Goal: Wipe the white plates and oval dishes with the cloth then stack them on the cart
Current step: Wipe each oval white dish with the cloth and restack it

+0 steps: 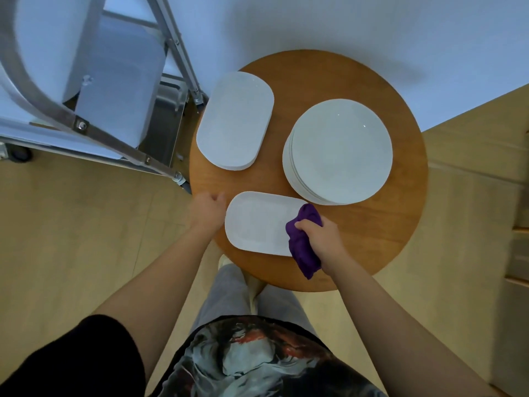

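One dish in work: a single white oval dish [259, 223] lies flat on the near part of the round wooden table [380, 233], close to the table edge in front of the person.
Cloth: a purple cloth [304, 242] is bunched up and lies over the right end of this dish; one tail of it hangs down past the dish rim onto the wood.
Right hand: the right hand [322, 239] grips the cloth from above, the fingers curled round the bundle and the thumb on the side toward the dish.
Left hand: the left hand [207, 209] is at the left end of the dish, just beside the rim. Its fingers are bent toward the dish, but I cannot tell if they really touch or hold the rim.
Stack of oval dishes: more white oval dishes [234, 121] are piled on the far left part of the table, apart from the dish in work.
Stack of round plates: white round plates [339, 151] are piled on the right part of the table; the near edge of the pile comes close to the far right corner of the dish in work.
Cart: a metal cart [86, 90] with grey frame bars stands on the floor at the left, just beside the table.
Floor: light wooden floor [71, 224] around the table.
Person: grey trousers and a printed dark shirt show at the bottom.
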